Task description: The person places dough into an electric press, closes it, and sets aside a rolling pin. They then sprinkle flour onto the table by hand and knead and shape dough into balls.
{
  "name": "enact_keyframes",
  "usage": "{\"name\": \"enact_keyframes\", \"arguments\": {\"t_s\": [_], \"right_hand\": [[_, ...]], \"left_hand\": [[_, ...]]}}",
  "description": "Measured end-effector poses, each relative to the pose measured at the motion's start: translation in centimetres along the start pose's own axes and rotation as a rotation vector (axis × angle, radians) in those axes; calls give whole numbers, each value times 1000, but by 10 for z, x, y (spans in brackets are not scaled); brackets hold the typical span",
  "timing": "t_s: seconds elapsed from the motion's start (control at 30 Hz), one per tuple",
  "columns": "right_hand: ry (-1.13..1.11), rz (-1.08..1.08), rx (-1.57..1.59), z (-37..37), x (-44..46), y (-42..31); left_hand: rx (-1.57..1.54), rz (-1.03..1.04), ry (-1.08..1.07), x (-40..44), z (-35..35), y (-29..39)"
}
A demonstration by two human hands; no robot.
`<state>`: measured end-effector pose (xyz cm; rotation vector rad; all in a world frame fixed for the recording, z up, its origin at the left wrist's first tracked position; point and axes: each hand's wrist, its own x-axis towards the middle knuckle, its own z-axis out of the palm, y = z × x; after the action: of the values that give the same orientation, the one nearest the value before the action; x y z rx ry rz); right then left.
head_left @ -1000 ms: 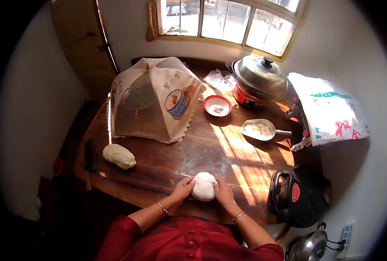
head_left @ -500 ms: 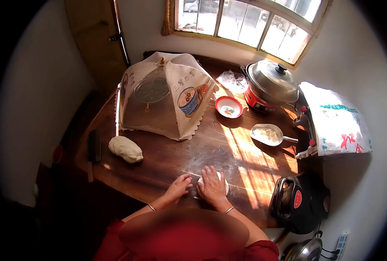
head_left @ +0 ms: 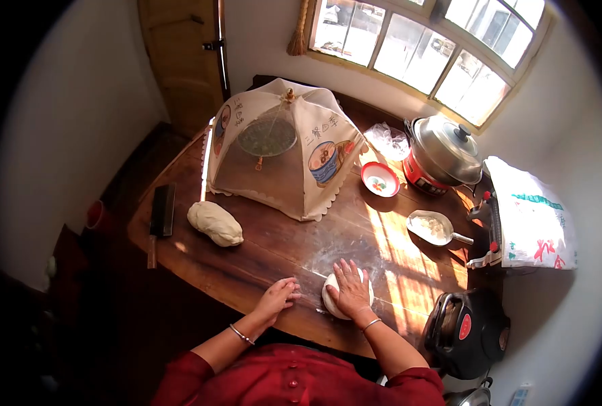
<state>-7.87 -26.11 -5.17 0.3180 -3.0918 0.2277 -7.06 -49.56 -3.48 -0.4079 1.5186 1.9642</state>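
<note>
A round, flattened piece of dough (head_left: 330, 304) lies on the floured wooden table (head_left: 267, 260) near its front edge. My right hand (head_left: 351, 289) rests flat on top of it, fingers spread, covering much of it. To the left of the dough, my left hand (head_left: 278, 298) is at the table with loosely bent fingers and holds nothing. A larger, oblong lump of dough (head_left: 215, 224) sits farther left, beside a cleaver (head_left: 161, 215) with a wooden handle.
A mesh food cover (head_left: 280, 155) stands at the back. Rightward are a red-rimmed bowl (head_left: 380, 179), a metal scoop with flour (head_left: 431, 227), a lidded electric pot (head_left: 444, 150), a printed white sack (head_left: 534, 216) and a black appliance (head_left: 473, 335).
My hands have let go of the dough's sides; the right one now lies flat on top and the left is off it. The dough looks flatter. The view has shifted.
</note>
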Motion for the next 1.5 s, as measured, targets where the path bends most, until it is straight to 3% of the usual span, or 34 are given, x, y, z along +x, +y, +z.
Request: {"name": "enact_keyframes", "arguments": {"t_s": [0.07, 0.13, 0.23, 0.27, 0.33, 0.57, 0.67, 0.73, 0.8, 0.87, 0.9, 0.93, 1.07, 1.13, 1.17, 1.2, 1.23, 1.27, 1.3, 1.33, 1.47, 1.5], "right_hand": [[-95, -19, 203, -6, 1, 5], [-49, 12, 335, -19, -8, 7], [275, 237, 507, -11, -23, 27], [280, 237, 507, -7, -29, 32], [159, 516, 533, 2, -42, 39], [276, 641, 549, 22, -55, 33], [249, 672, 642, 23, -41, 42], [248, 645, 692, 29, -23, 57], [278, 443, 735, 18, 6, 61], [196, 326, 865, 3, 36, 58], [238, 181, 724, -11, 47, 49], [280, 42, 581, -26, 53, 42], [274, 26, 570, -34, 47, 37], [255, 8, 503, -28, 26, 38], [304, 67, 397, -27, 16, 36], [352, 125, 289, -24, 7, 37], [349, 123, 288, -13, -1, 42], [308, 277, 414, -2, -7, 48], [264, 431, 538, 5, -8, 51], [264, 432, 535, 12, -9, 55], [305, 444, 636, 13, -3, 53], [315, 441, 687, 11, 1, 53]], "left_hand": [[1, 5, -19, 5, -1, -1], [28, -4, -70, 11, -3, -5], [95, 4, -117, 30, 2, -13], [98, 7, -119, 34, 7, -13], [135, -8, -162, 44, 23, -13], [334, 152, -277, 79, 59, -42], [141, 48, -255, 39, 72, -9], [156, 43, -238, 49, 69, -25], [277, -124, -507, 49, 64, -30], [212, -227, -666, 42, 64, -45], [288, -204, -780, 38, 71, -46], [285, -201, -766, 38, 70, -43], [320, -27, -667, 49, 65, -31], [228, 85, -490, 62, 52, -31], [225, 86, -485, 61, 49, -25], [200, 132, -344, 61, 47, -15], [177, 176, -205, 60, 46, -10], [175, 176, -205, 66, 48, -14], [245, 317, -63, 74, 51, -19], [316, 457, 80, 82, 56, -24], [220, 281, -151, 87, 75, -28], [357, 300, -204, 87, 80, -33]]}}
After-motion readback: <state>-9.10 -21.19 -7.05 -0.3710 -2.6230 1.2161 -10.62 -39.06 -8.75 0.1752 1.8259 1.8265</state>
